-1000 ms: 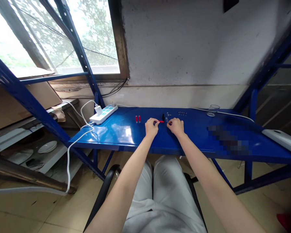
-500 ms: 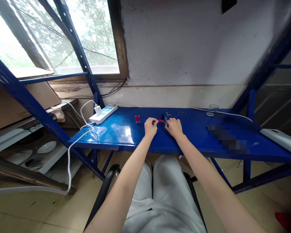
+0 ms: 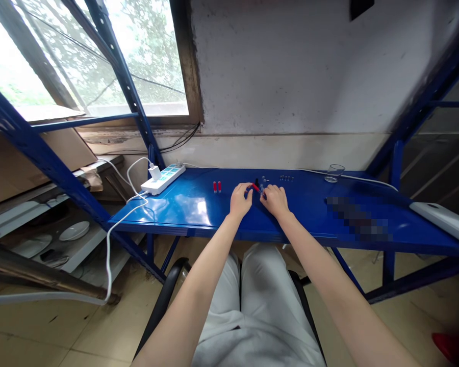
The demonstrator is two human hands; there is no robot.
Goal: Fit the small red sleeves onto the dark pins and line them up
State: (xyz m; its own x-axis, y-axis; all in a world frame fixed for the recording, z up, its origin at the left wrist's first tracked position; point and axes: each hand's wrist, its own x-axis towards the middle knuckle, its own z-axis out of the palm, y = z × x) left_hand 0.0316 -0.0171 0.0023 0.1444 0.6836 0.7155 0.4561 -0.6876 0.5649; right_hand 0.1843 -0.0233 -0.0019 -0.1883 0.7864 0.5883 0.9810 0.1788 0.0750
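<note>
A thin red stick [image 3: 255,187] slants between my two hands over the blue table. My left hand [image 3: 240,201] is closed, its fingertips at the stick's upper left end. My right hand [image 3: 276,202] has its fingers pinched by the stick's lower end; what lies in them is too small and hidden to name. Just beyond the fingers are a small black piece [image 3: 256,181] and small clear-looking pieces [image 3: 265,179]. To the left, two short red cylinders [image 3: 217,187] with pale lower ends lie side by side.
A row of tiny pieces [image 3: 286,178] lies behind my right hand. A white power strip [image 3: 163,179] with a plug sits at the left, a clear glass [image 3: 333,174] at the back right. A blurred dark object [image 3: 357,219] and a white device [image 3: 443,220] are further right.
The red stick has turned from nearly level to a slant down to the right. My left hand has shifted slightly right, its fingers arched higher. My right hand stays nearly still.
</note>
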